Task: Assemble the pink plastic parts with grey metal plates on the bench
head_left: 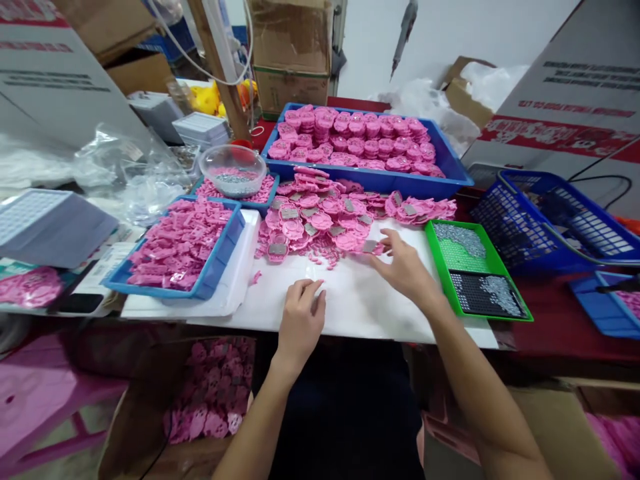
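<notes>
Centre of frame, on white board (350,303): left hand (300,317) resting knuckles-up, fingers curled under; anything inside not visible, grasp cannot be told. Right hand (406,268) stretched toward pile of pink pieces (320,217), fingertips on one pink piece with grey insert (371,247) at pile's near edge; pinched or merely touched, unclear. Green tray (436,257) just right of that hand. Blue tray (453,167) of stacked pink parts at upper centre.
</notes>
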